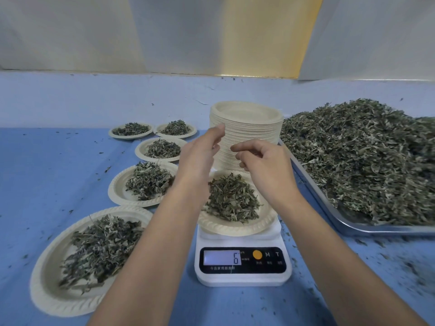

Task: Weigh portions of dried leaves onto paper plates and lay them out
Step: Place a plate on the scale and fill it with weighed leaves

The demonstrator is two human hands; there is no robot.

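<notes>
On the white scale [242,276], a paper plate [235,228] is holding a heap of dry, curly, grey-green leaves [231,201]. Above it, the left hand [200,151] is hovering with loose, straight fingers. The right hand [261,158] is curling its fingers; pinching or not, I cannot tell.

Illumination was bright, diffuse and even, falling from overhead. Shadows were soft and shallow, with a faint one beneath the rim of the scale [243,278]. The backlit display [222,257] was legible without glare. The steel tray [376,229] rim carried a dull sheen. Wide-angle distortion stretched the nearest paper plate [44,285] at lower left. The heap of dried leaves [364,156] softened toward the right edge.
</notes>
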